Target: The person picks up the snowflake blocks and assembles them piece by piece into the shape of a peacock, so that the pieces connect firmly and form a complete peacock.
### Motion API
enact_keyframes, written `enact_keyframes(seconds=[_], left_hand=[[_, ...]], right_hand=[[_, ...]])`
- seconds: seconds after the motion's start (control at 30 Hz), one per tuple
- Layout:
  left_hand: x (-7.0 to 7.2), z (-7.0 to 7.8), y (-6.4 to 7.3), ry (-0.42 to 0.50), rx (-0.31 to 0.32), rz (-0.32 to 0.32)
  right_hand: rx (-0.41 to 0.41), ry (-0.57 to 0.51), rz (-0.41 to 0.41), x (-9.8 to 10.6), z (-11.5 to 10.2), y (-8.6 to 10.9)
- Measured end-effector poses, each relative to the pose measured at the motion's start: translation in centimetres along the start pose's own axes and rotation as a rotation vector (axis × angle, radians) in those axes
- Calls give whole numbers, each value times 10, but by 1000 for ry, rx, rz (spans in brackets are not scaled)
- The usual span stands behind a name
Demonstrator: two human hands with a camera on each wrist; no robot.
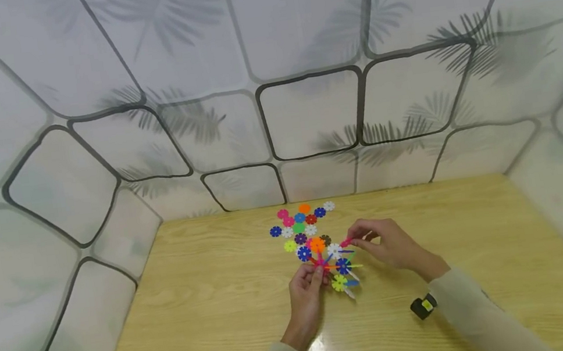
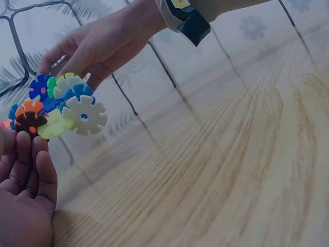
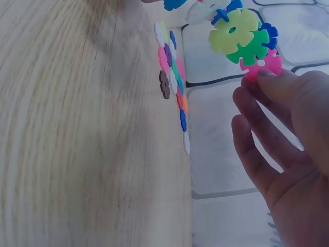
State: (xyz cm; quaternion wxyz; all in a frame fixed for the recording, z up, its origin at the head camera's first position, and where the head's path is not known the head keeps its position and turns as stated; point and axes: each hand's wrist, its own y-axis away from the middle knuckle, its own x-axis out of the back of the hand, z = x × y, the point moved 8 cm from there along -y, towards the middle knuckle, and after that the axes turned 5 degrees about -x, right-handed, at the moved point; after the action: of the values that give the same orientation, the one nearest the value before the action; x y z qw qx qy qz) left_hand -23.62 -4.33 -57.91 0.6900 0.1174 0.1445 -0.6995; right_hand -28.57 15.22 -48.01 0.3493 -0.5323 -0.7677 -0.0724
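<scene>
My left hand point(image 1: 305, 292) holds a cluster of interlocked notched plastic discs point(image 1: 343, 266), thumb and fingers gripping its near left side. The cluster is many-coloured, with a white disc point(image 2: 86, 116), a yellow one and a brown one point(image 2: 31, 123) plain in the left wrist view. My right hand point(image 1: 387, 244) pinches a pink notched disc point(image 3: 263, 62) between thumb and fingertips at the cluster's right side. In the right wrist view a green disc point(image 3: 249, 50) overlaps the pink one, with a yellow disc point(image 3: 234, 32) beyond it.
Several loose notched discs point(image 1: 299, 228) lie flat on the wooden table point(image 1: 212, 301) behind the cluster, near the back edge. A patterned cloth wall point(image 1: 313, 116) stands behind the table and at both sides. Each wrist wears a black strap point(image 1: 423, 307).
</scene>
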Motion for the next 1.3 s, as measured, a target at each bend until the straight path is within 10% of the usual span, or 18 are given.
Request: enact_keyframes(seconds=[1.3], left_hand=[[-1,0,-1,-64,-34,-44]], right_hand=[[120,62,-12,1,-11,6]])
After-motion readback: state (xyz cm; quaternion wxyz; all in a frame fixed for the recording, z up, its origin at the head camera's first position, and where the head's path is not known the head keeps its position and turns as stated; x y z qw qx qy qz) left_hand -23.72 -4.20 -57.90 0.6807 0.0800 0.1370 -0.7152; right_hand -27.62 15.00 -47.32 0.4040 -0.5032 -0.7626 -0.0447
